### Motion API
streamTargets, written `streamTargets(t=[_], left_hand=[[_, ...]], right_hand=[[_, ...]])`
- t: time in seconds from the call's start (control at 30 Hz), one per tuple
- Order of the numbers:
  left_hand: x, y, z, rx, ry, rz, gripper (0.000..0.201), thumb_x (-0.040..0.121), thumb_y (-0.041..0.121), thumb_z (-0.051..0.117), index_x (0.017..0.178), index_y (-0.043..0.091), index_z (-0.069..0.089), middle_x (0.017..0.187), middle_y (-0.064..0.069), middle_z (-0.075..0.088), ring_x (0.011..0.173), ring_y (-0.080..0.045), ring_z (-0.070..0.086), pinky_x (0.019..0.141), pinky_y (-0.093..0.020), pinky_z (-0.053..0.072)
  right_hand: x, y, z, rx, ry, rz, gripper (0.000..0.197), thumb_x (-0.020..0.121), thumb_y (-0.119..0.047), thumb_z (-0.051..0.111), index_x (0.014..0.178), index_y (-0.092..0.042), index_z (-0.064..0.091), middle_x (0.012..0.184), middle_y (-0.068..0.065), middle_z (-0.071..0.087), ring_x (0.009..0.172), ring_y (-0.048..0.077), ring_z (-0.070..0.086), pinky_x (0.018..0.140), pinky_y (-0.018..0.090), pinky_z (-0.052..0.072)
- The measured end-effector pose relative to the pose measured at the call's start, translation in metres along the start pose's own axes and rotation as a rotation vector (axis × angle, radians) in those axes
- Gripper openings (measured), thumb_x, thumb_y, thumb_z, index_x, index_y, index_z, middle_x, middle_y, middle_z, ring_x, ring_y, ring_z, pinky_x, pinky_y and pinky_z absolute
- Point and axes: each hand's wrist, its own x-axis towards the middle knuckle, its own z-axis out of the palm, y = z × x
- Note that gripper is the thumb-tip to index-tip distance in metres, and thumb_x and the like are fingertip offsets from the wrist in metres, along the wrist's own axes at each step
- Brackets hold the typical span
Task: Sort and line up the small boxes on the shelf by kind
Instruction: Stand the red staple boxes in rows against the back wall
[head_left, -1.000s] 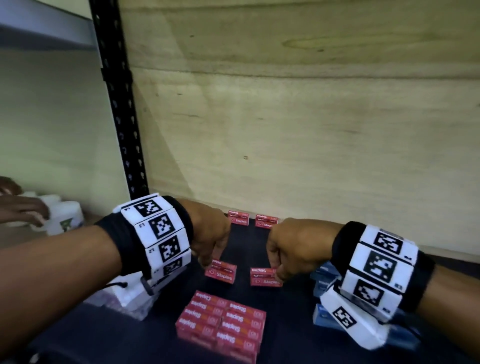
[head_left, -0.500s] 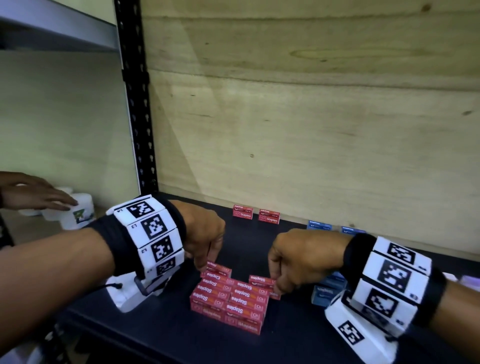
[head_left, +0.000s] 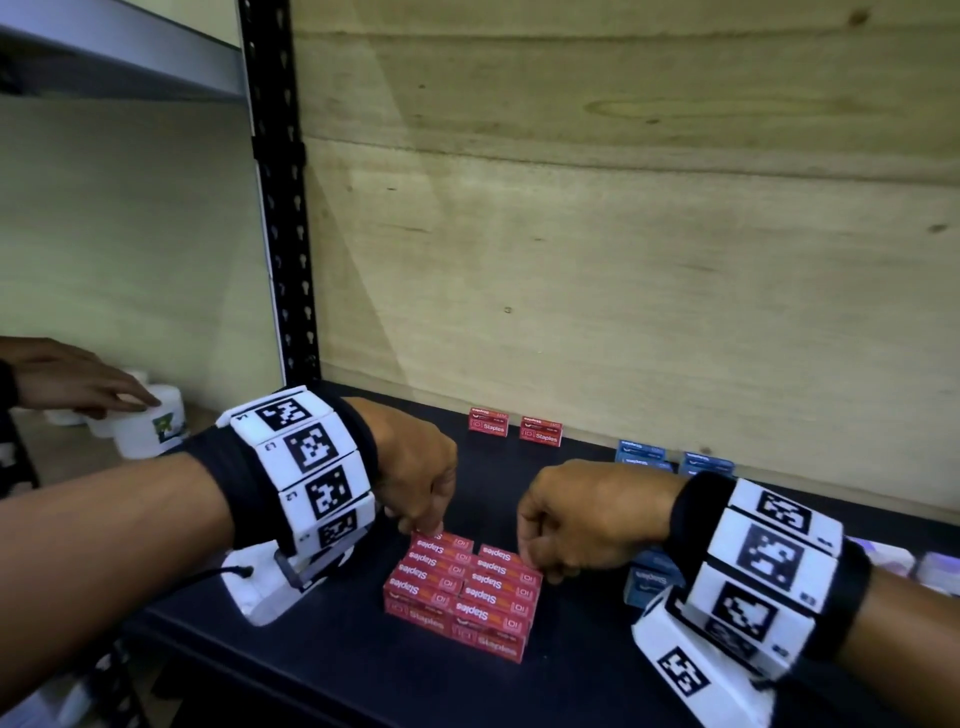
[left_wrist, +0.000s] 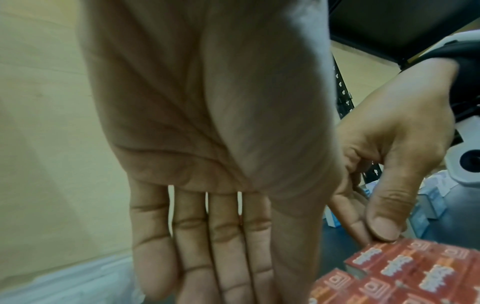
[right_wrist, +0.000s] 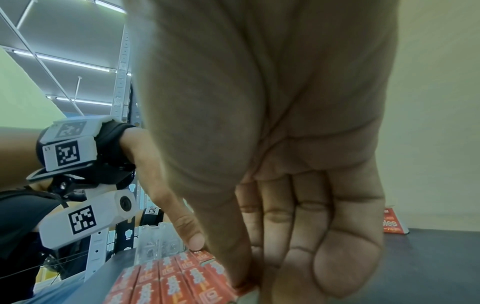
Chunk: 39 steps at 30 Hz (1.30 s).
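Note:
A block of red staples boxes (head_left: 462, 592) lies flat near the front of the black shelf (head_left: 337, 649). My left hand (head_left: 423, 525) pinches the red box (head_left: 441, 543) at the block's far left end. Its thumb (right_wrist: 196, 242) presses on that box's top. My right hand (head_left: 530, 558) pinches the red box (head_left: 506, 558) at the far right end between thumb (left_wrist: 384, 228) and forefinger. Two more red boxes (head_left: 514, 427) stand at the back wall, with two blue boxes (head_left: 672, 457) to their right. The boxes under my fingers are partly hidden.
More blue boxes (head_left: 649, 582) sit beside my right wrist, pale boxes (head_left: 883, 558) further right. A black upright post (head_left: 283, 208) bounds the bay on the left. Beyond it, another person's hand (head_left: 78, 379) touches white jars (head_left: 150, 426). A wooden panel (head_left: 623, 260) closes the back.
Both hands have drawn their red boxes toward the front, against the far end of the red block. They still hold them there. The other person's hand has reached over the jars.

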Motion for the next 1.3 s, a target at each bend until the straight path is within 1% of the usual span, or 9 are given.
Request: streamTargets(t=[0.1, 0.33, 0.57, 0.67, 0.83, 1.0, 1.07, 1.17, 1.3], left_hand=[[0.001, 0.002, 0.001, 0.003, 0.002, 0.018, 0.013, 0.091, 0.031, 0.066, 0.087, 0.022, 0.073, 0.093, 0.005, 0.075, 0.097, -0.012, 0.068, 0.09, -0.028, 0.052], [0.003, 0.003, -0.002, 0.007, -0.011, -0.002, 0.016, 0.091, 0.033, 0.065, 0.091, 0.02, 0.073, 0.098, 0.005, 0.075, 0.099, -0.013, 0.068, 0.095, -0.033, 0.052], [0.016, -0.003, -0.023, 0.104, 0.213, -0.015, 0.022, 0.091, 0.046, 0.062, 0.094, 0.026, 0.068, 0.081, 0.013, 0.063, 0.082, -0.011, 0.06, 0.078, -0.029, 0.049], [0.029, -0.007, -0.036, 0.146, 0.265, -0.028, 0.022, 0.092, 0.046, 0.061, 0.1, 0.027, 0.068, 0.082, 0.014, 0.06, 0.084, -0.012, 0.06, 0.074, -0.029, 0.046], [0.059, -0.016, -0.058, 0.209, 0.341, -0.068, 0.021, 0.091, 0.044, 0.063, 0.103, 0.027, 0.068, 0.084, 0.012, 0.058, 0.082, -0.013, 0.056, 0.069, -0.03, 0.042], [0.095, -0.028, -0.074, 0.24, 0.331, -0.1, 0.027, 0.09, 0.04, 0.067, 0.113, 0.027, 0.066, 0.105, 0.007, 0.063, 0.096, -0.018, 0.06, 0.072, -0.031, 0.044], [0.109, -0.033, -0.078, 0.245, 0.326, -0.105, 0.029, 0.09, 0.037, 0.068, 0.117, 0.028, 0.064, 0.11, 0.006, 0.062, 0.102, -0.02, 0.06, 0.074, -0.031, 0.044], [0.126, -0.037, -0.084, 0.236, 0.29, -0.101, 0.036, 0.086, 0.039, 0.071, 0.12, 0.029, 0.062, 0.097, 0.009, 0.054, 0.105, -0.02, 0.058, 0.077, -0.031, 0.043], [0.14, -0.038, -0.09, 0.213, 0.229, -0.065, 0.037, 0.085, 0.032, 0.074, 0.12, 0.026, 0.064, 0.096, 0.008, 0.058, 0.094, -0.016, 0.056, 0.078, -0.03, 0.043]], right_hand=[[0.002, -0.002, -0.001, -0.029, -0.003, -0.013, 0.016, 0.097, -0.029, 0.059, 0.099, -0.023, 0.073, 0.086, -0.01, 0.076, 0.054, -0.008, 0.057, 0.059, 0.013, 0.042], [0.004, -0.002, -0.005, -0.058, -0.035, -0.008, 0.021, 0.096, -0.038, 0.059, 0.101, -0.022, 0.072, 0.088, -0.009, 0.076, 0.065, -0.002, 0.061, 0.066, 0.016, 0.047], [0.02, 0.018, -0.025, -0.081, 0.047, 0.069, 0.025, 0.093, -0.044, 0.062, 0.101, -0.023, 0.072, 0.086, -0.009, 0.074, 0.081, 0.01, 0.067, 0.081, 0.028, 0.052], [0.03, 0.034, -0.042, -0.126, 0.09, 0.115, 0.023, 0.091, -0.044, 0.064, 0.1, -0.024, 0.072, 0.09, -0.008, 0.072, 0.087, 0.014, 0.067, 0.078, 0.028, 0.051], [0.056, 0.06, -0.068, -0.195, 0.15, 0.188, 0.023, 0.091, -0.042, 0.066, 0.102, -0.022, 0.069, 0.093, -0.004, 0.069, 0.085, 0.016, 0.062, 0.068, 0.028, 0.045], [0.085, 0.077, -0.077, -0.213, 0.148, 0.243, 0.024, 0.089, -0.037, 0.07, 0.107, -0.021, 0.07, 0.089, -0.006, 0.064, 0.083, 0.016, 0.058, 0.074, 0.029, 0.047], [0.097, 0.081, -0.077, -0.245, 0.133, 0.261, 0.029, 0.09, -0.037, 0.069, 0.112, -0.018, 0.069, 0.101, -0.001, 0.068, 0.09, 0.02, 0.062, 0.076, 0.03, 0.048], [0.114, 0.089, -0.076, -0.308, 0.137, 0.277, 0.032, 0.09, -0.037, 0.069, 0.114, -0.015, 0.069, 0.113, 0.003, 0.069, 0.1, 0.024, 0.066, 0.078, 0.031, 0.05], [0.129, 0.095, -0.076, -0.327, 0.114, 0.262, 0.025, 0.09, -0.031, 0.069, 0.109, -0.015, 0.07, 0.108, 0.004, 0.071, 0.095, 0.024, 0.068, 0.073, 0.03, 0.052]])
